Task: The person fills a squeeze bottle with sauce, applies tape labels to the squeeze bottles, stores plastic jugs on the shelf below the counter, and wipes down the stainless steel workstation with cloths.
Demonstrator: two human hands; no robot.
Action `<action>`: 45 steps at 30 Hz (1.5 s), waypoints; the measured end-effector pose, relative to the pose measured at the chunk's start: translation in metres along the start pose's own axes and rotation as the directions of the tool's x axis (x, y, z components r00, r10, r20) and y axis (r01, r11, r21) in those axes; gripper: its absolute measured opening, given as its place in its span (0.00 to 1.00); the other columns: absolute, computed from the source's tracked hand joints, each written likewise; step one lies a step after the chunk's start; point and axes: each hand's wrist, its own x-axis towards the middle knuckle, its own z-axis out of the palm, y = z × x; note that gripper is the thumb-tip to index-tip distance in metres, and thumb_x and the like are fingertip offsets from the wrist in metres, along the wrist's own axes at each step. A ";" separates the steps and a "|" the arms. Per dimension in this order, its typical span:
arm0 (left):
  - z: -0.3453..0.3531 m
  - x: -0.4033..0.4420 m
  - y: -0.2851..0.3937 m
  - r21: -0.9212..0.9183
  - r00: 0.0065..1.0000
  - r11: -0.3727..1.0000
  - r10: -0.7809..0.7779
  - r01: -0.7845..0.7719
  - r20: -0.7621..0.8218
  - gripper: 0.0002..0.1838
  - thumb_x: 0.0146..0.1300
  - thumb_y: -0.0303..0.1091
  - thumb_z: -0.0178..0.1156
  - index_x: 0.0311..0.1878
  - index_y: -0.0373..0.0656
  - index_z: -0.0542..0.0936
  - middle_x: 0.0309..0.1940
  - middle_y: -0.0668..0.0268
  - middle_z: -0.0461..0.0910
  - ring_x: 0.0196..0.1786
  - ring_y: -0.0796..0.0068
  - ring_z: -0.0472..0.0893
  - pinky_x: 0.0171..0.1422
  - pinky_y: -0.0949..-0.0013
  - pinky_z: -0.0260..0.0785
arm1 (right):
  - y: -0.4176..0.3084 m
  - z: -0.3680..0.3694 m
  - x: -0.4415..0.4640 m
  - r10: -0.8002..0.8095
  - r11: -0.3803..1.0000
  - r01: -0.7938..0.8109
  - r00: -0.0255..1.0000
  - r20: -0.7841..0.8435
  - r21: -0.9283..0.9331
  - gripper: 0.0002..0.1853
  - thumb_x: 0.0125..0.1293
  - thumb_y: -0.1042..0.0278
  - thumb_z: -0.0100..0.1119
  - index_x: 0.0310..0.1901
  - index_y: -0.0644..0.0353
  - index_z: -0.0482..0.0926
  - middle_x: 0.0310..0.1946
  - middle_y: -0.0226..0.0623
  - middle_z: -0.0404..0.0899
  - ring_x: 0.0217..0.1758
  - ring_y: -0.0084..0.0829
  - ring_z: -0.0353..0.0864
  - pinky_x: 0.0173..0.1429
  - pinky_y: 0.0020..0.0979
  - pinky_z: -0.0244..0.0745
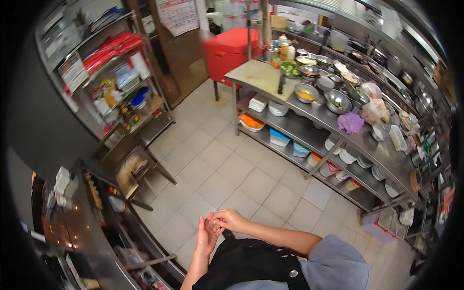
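My left hand is held in front of my black apron, palm turned up, thumb and fingers apart. Against its palm and fingers rests my right hand, whose fingertips are drawn together in a pinch. Whether anything small sits between those fingertips is too fine to make out. Both hands are over the tiled floor, away from the counters.
A steel worktable on the right carries a cutting board, a knife, several metal bowls and a purple cloth. A red cooler stands behind it. At left are a wooden chair, shelving and a steel counter.
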 end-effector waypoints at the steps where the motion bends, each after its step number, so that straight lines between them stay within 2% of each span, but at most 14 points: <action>1: 0.001 0.019 0.002 0.017 1.000 1.000 -0.017 0.017 0.015 0.37 0.73 0.65 0.40 0.70 0.45 0.64 0.60 0.63 0.74 0.59 0.68 0.75 0.66 0.58 0.64 | 0.008 -0.016 0.004 0.004 1.000 -0.004 1.000 -0.028 0.001 0.07 0.65 0.71 0.60 0.41 0.63 0.83 0.34 0.43 0.82 0.35 0.35 0.83 0.42 0.36 0.79; 6: 0.026 0.109 0.029 0.164 0.998 0.985 -0.061 0.055 0.031 0.29 0.74 0.58 0.43 0.66 0.45 0.69 0.58 0.61 0.76 0.59 0.66 0.76 0.63 0.61 0.69 | 0.028 -0.097 0.029 0.098 0.957 -0.129 0.987 -0.131 -0.259 0.07 0.66 0.71 0.61 0.42 0.62 0.83 0.35 0.40 0.83 0.37 0.33 0.83 0.42 0.31 0.77; 13: 0.112 0.267 0.073 0.403 0.985 0.913 -0.125 0.067 0.118 0.21 0.73 0.45 0.46 0.63 0.44 0.72 0.58 0.61 0.78 0.59 0.66 0.77 0.62 0.63 0.69 | 0.074 -0.224 0.034 0.028 0.920 -0.185 0.911 -0.411 -0.347 0.07 0.66 0.69 0.62 0.42 0.60 0.84 0.34 0.39 0.84 0.34 0.31 0.82 0.40 0.30 0.76; 17: 0.224 0.335 0.090 0.591 0.901 0.807 -0.247 -0.012 0.355 0.18 0.73 0.40 0.49 0.61 0.43 0.73 0.55 0.61 0.80 0.57 0.68 0.78 0.61 0.64 0.68 | 0.098 -0.324 -0.018 0.092 0.878 -0.447 0.510 -0.856 -0.172 0.08 0.65 0.68 0.64 0.42 0.60 0.85 0.31 0.31 0.84 0.33 0.20 0.80 0.38 0.27 0.76; 21: 0.323 0.370 0.072 0.672 0.767 0.723 -0.340 -0.157 0.545 0.16 0.74 0.38 0.49 0.59 0.44 0.75 0.53 0.61 0.80 0.56 0.70 0.79 0.62 0.65 0.67 | 0.046 -0.431 -0.070 -0.070 0.905 -0.415 0.064 -0.996 -0.090 0.06 0.62 0.69 0.66 0.39 0.61 0.86 0.22 0.29 0.81 0.26 0.15 0.74 0.33 0.24 0.72; 25: 0.376 0.364 0.045 0.651 0.707 0.726 -0.341 -0.220 0.620 0.17 0.74 0.40 0.51 0.59 0.44 0.75 0.54 0.62 0.80 0.56 0.70 0.78 0.63 0.66 0.68 | 0.045 -0.564 -0.115 -0.335 0.799 -0.551 -0.073 -0.939 -0.242 0.08 0.57 0.77 0.63 0.39 0.61 0.85 0.26 0.36 0.82 0.27 0.24 0.77 0.35 0.29 0.73; 27: 0.378 0.366 0.031 0.636 0.575 0.659 -0.359 -0.401 0.735 0.18 0.73 0.37 0.54 0.62 0.42 0.73 0.54 0.63 0.80 0.55 0.72 0.79 0.61 0.68 0.68 | 0.029 -0.622 -0.112 -0.403 0.676 -0.704 -0.109 -0.909 -0.216 0.11 0.54 0.79 0.63 0.41 0.63 0.84 0.30 0.41 0.83 0.32 0.27 0.80 0.39 0.27 0.75; 31: 0.328 0.366 0.017 0.776 0.743 0.482 -0.320 -0.408 0.589 0.19 0.71 0.37 0.57 0.61 0.39 0.74 0.53 0.60 0.81 0.54 0.69 0.80 0.59 0.66 0.71 | 0.058 -0.734 -0.100 -0.490 0.483 -0.820 0.036 -0.871 -0.306 0.13 0.52 0.79 0.61 0.41 0.63 0.84 0.36 0.49 0.83 0.39 0.39 0.84 0.45 0.34 0.77; 33: 0.286 0.363 0.013 0.862 0.859 0.319 -0.204 -0.395 0.469 0.19 0.70 0.39 0.58 0.59 0.38 0.76 0.52 0.57 0.82 0.51 0.66 0.82 0.55 0.63 0.74 | 0.109 -0.782 -0.101 -0.370 0.322 -0.859 0.273 -0.888 -0.398 0.13 0.52 0.78 0.58 0.41 0.62 0.84 0.41 0.53 0.83 0.47 0.50 0.82 0.51 0.43 0.77; 36: 0.257 0.338 0.024 0.931 0.958 0.247 -0.037 -0.267 0.285 0.20 0.68 0.39 0.58 0.58 0.38 0.77 0.51 0.55 0.82 0.49 0.64 0.83 0.54 0.63 0.76 | 0.124 -0.803 -0.072 -0.092 0.276 -0.930 0.227 -0.970 -0.243 0.12 0.56 0.74 0.58 0.42 0.61 0.85 0.42 0.54 0.83 0.49 0.53 0.81 0.54 0.46 0.75; 38: 0.251 0.314 0.022 0.952 0.989 0.272 0.075 -0.142 0.126 0.20 0.68 0.38 0.58 0.58 0.37 0.77 0.50 0.55 0.82 0.49 0.63 0.84 0.54 0.63 0.76 | 0.131 -0.799 -0.046 -0.274 0.253 -0.915 0.243 -0.930 -0.314 0.09 0.59 0.74 0.56 0.35 0.63 0.85 0.34 0.52 0.83 0.42 0.53 0.81 0.48 0.48 0.74; 40: 0.249 0.296 0.015 0.926 0.983 0.372 0.181 -0.059 -0.010 0.20 0.68 0.38 0.58 0.58 0.38 0.77 0.50 0.55 0.83 0.48 0.61 0.84 0.54 0.62 0.76 | 0.122 -0.772 -0.011 -0.412 0.331 -0.796 0.362 -0.836 -0.507 0.11 0.66 0.64 0.57 0.36 0.63 0.81 0.35 0.48 0.80 0.42 0.50 0.78 0.49 0.48 0.72; 43: 0.241 0.281 -0.013 0.903 0.955 0.429 0.274 -0.011 -0.118 0.20 0.68 0.38 0.57 0.58 0.38 0.77 0.51 0.53 0.82 0.51 0.58 0.83 0.55 0.60 0.75 | 0.095 -0.683 0.069 -0.550 0.485 -0.353 0.589 -0.593 -0.800 0.07 0.64 0.68 0.63 0.34 0.62 0.77 0.37 0.41 0.79 0.36 0.39 0.77 0.43 0.38 0.73; 45: 0.236 0.270 -0.035 0.900 0.908 0.436 0.379 -0.004 -0.179 0.20 0.67 0.40 0.57 0.58 0.39 0.76 0.52 0.51 0.80 0.54 0.55 0.81 0.58 0.58 0.74 | 0.114 -0.608 0.115 -0.427 0.803 0.024 0.719 -0.548 -0.595 0.08 0.61 0.69 0.67 0.32 0.61 0.77 0.40 0.39 0.78 0.37 0.33 0.77 0.40 0.32 0.74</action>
